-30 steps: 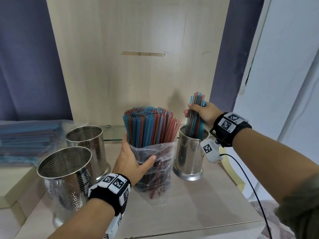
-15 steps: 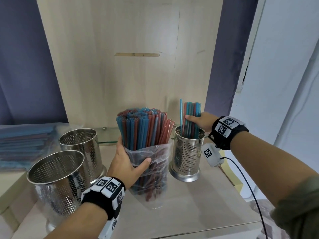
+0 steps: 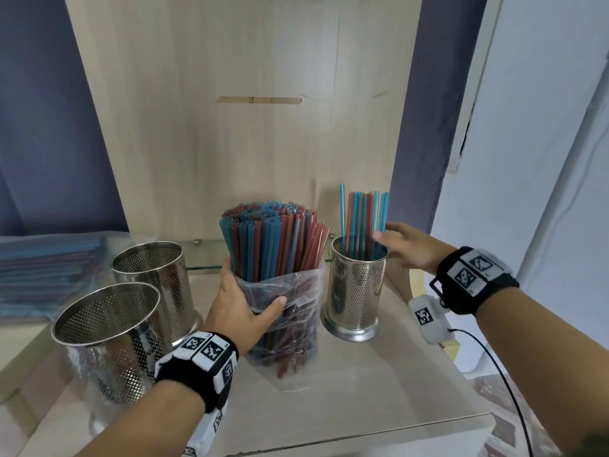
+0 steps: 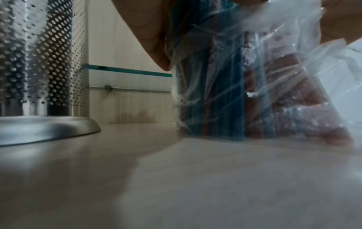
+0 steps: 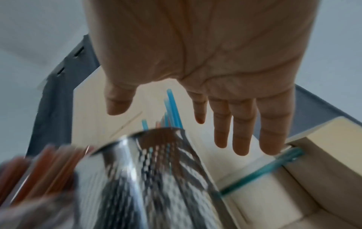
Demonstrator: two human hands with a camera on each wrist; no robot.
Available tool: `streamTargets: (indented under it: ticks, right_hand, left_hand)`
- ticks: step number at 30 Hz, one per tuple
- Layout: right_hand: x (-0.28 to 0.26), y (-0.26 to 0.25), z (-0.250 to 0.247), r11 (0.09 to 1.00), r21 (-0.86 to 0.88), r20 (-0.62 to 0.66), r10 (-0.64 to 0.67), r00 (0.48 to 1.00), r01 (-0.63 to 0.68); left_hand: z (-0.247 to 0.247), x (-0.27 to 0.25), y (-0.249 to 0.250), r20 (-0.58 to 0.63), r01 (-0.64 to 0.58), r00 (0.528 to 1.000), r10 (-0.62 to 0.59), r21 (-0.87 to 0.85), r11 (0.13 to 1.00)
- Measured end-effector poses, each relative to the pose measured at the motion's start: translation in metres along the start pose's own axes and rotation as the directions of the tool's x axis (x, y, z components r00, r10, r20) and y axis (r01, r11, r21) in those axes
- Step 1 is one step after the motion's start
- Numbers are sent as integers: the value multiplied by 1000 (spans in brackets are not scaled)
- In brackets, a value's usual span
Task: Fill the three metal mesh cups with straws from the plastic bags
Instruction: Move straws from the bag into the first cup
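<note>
Three metal mesh cups stand on the wooden shelf. The right cup (image 3: 358,291) (image 5: 156,178) holds a small bunch of blue and red straws (image 3: 362,222) (image 5: 172,111). The two left cups (image 3: 151,285) (image 3: 108,351) hold no straws. Between them an upright clear plastic bag (image 3: 290,311) (image 4: 264,93) is packed with blue and red straws (image 3: 273,239). My left hand (image 3: 244,308) grips the bag around its middle. My right hand (image 3: 405,245) (image 5: 195,77) hovers by the right cup's rim, fingers spread and straight, holding nothing.
More bagged straws (image 3: 39,272) lie on a glass shelf (image 3: 204,267) at the far left. A wooden back panel (image 3: 247,127) rises right behind the cups. The shelf's front edge (image 3: 362,433) runs close to my forearms. A white wall (image 3: 543,159) stands at the right.
My right hand lowered its bunch of straws into the right cup, let go and opened, drawing back to the right. My left hand kept its grip on the bag.
</note>
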State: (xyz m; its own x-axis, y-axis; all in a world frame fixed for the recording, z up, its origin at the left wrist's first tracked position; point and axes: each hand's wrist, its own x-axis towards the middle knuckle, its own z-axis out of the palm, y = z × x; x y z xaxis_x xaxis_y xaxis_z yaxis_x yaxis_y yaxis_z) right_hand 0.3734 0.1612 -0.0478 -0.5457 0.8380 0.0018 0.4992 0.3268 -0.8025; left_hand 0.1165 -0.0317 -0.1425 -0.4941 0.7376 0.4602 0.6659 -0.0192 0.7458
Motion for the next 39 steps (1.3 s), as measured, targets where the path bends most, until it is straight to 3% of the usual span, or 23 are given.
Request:
streamTargets:
  ticks: [7, 17, 25, 32, 39]
  right_hand:
    - [-9, 31, 39, 972, -86, -187, -232, 955, 219]
    - [2, 44, 68, 977, 49, -297, -184, 937, 207]
    - [3, 42, 76, 973, 1, -346, -217, 913, 231]
    - [12, 40, 94, 967, 58, -410, -205, 889, 250]
    - [13, 41, 95, 959, 66, -406, -225, 886, 274]
  left_hand:
    - [1, 0, -1, -2, 4, 1000, -4, 17, 1000]
    - [2, -2, -1, -33, 29, 999, -27, 37, 999]
    - [0, -1, 5, -2, 44, 999, -44, 33, 998]
    - [-2, 23, 13, 55, 198, 978, -201, 42, 979]
    - [-6, 48, 15, 54, 322, 938, -343, 234, 917]
